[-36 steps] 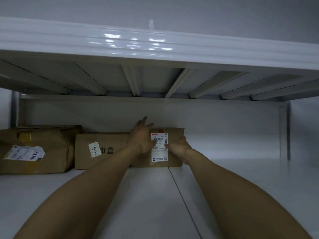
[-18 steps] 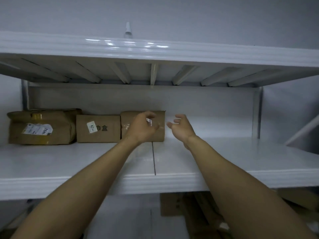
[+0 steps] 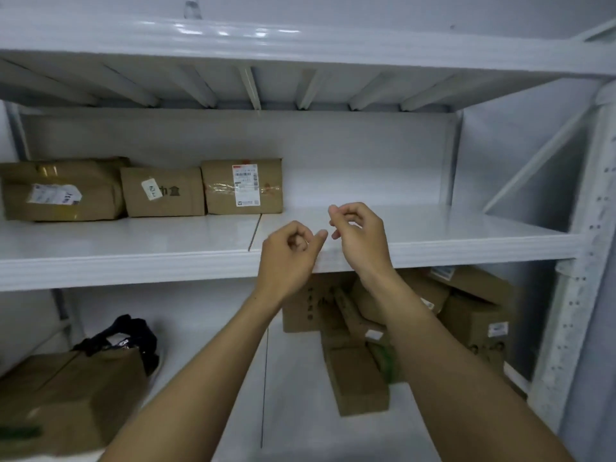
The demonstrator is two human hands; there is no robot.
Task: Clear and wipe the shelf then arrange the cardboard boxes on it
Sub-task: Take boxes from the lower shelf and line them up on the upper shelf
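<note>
Three cardboard boxes stand in a row at the back left of the white middle shelf (image 3: 433, 235): a large crumpled box (image 3: 63, 190), a middle box (image 3: 163, 192) with dark printed characters, and a taped box (image 3: 242, 186) with a white shipping label. My left hand (image 3: 288, 258) and my right hand (image 3: 358, 235) hover in front of the shelf's front edge, clear of the boxes. Both have their fingers loosely curled and hold nothing.
On the lower shelf lie a pile of cardboard boxes (image 3: 466, 315) at right, a long flat box (image 3: 358, 378) in front of it, a big box (image 3: 66, 398) at left and a black bag (image 3: 123, 335) behind it. An upright post (image 3: 580, 261) stands at right.
Both hands let go of the labelled box and drew back from the shelf's rear to its front edge. The view pulled back and down, and the lower shelf came into sight.
</note>
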